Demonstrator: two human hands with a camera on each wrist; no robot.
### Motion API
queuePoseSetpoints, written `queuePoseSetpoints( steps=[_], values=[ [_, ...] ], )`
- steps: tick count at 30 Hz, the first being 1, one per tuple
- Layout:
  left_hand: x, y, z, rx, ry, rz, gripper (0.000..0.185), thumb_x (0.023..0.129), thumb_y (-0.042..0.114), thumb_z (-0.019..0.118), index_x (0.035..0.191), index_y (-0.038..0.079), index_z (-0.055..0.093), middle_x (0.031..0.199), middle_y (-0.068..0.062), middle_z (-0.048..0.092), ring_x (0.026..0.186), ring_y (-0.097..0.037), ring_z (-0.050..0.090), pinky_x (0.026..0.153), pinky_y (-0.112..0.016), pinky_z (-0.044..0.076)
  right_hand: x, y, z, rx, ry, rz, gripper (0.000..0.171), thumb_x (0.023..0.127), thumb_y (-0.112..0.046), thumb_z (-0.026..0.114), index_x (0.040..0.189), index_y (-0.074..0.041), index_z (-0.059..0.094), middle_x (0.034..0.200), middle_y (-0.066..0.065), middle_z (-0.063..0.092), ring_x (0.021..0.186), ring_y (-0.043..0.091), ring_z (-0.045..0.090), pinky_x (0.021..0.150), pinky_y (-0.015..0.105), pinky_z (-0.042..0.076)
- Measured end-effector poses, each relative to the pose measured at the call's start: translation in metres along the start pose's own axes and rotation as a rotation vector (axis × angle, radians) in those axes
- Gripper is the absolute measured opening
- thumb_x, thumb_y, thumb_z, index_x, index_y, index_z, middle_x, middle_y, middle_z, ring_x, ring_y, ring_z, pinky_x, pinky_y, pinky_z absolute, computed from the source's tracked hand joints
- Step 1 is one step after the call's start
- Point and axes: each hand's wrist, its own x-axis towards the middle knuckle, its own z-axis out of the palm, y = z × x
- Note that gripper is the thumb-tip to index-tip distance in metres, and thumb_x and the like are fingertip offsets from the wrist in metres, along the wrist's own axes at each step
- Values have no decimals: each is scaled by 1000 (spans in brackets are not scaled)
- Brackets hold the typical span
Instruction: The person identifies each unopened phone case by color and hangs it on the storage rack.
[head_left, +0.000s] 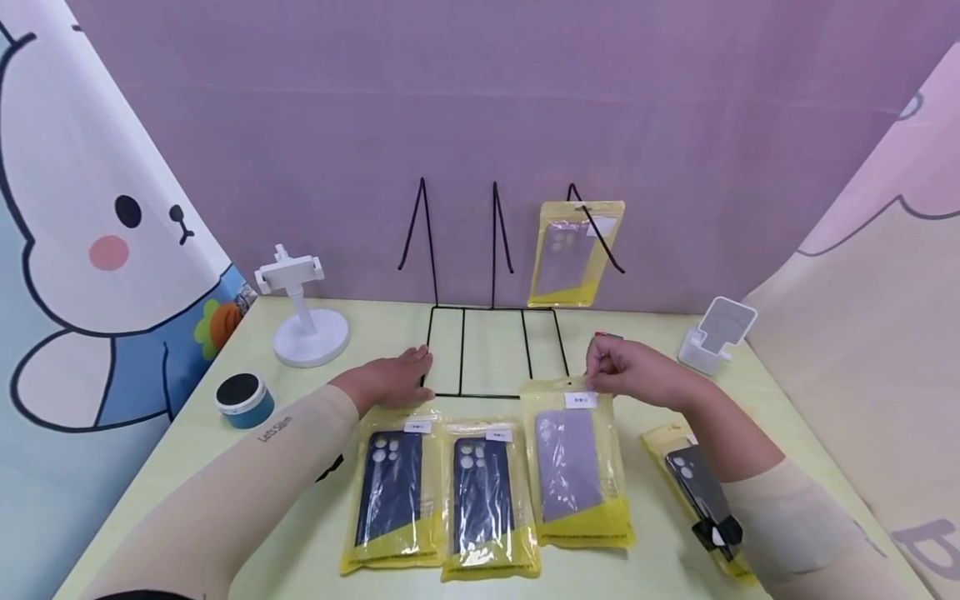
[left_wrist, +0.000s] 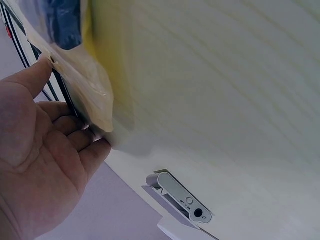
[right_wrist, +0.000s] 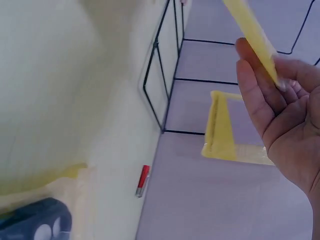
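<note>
My right hand (head_left: pixel 600 371) pinches the top edge of a yellow packet holding a purple phone case (head_left: pixel 573 467), which lies on the table in front of a black wire rack (head_left: pixel 480 395). The right wrist view shows that packet's yellow edge (right_wrist: pixel 252 35) held between thumb and fingers of the right hand (right_wrist: pixel 267 75). My left hand (head_left: pixel 408 371) lies flat on the table at the rack's front left corner, its fingers (left_wrist: pixel 75 135) against the wire and the top of a blue-case packet (left_wrist: pixel 75 65). Two blue-case packets (head_left: pixel 390 492) (head_left: pixel 483 500) lie side by side.
Another purple-case packet (head_left: pixel 573 254) hangs on the rack's right hook; the other two hooks are bare. A dark-case packet (head_left: pixel 693 483) lies under my right forearm. Around stand a white phone stand (head_left: pixel 303 321), a blue speaker (head_left: pixel 242 400), a white holder (head_left: pixel 716 337) and a small red item (right_wrist: pixel 142 181).
</note>
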Motion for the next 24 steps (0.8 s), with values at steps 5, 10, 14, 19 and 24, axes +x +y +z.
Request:
queuePoseSetpoints(
  steps=[5, 10, 14, 19, 24],
  values=[
    [0, 0, 1, -3, 0, 0, 80, 102, 49, 43, 157, 2, 10, 165, -17, 0, 152, -34, 5, 122, -49, 16, -7, -13, -2, -52, 48, 14, 14, 96, -14, 63, 110, -15, 65, 98, 1, 70, 90, 20, 65, 79, 31, 56],
    [-1, 1, 1, -6, 5, 0, 79, 102, 48, 44, 157, 1, 11, 165, -18, 1, 152, -34, 5, 122, -49, 17, -13, -20, -4, -181, 120, -48, 5, 94, -22, 67, 100, -23, 68, 90, -6, 68, 84, 16, 62, 73, 28, 55],
    [-1, 0, 0, 5, 3, 0, 79, 103, 48, 43, 157, 1, 11, 164, -18, 1, 152, -34, 5, 122, -49, 17, -17, -25, -6, -210, 178, -92, 3, 94, -23, 68, 96, -21, 67, 86, -7, 69, 81, 12, 63, 71, 27, 53],
    [-1, 0, 1, 19, -1, 2, 79, 102, 49, 42, 157, 1, 10, 164, -18, 1, 152, -34, 5, 122, -48, 17, -25, -33, -14, -245, 240, -90, 4, 95, -25, 67, 95, -21, 67, 95, -7, 71, 90, 6, 65, 75, 25, 54],
    [0, 1, 0, 22, 3, 6, 80, 102, 49, 43, 157, 1, 11, 164, -19, 2, 152, -34, 6, 122, -48, 17, -32, -42, -24, -280, 318, -110, 4, 96, -21, 64, 94, -20, 67, 96, -4, 70, 80, 9, 61, 68, 25, 52]
  ],
)
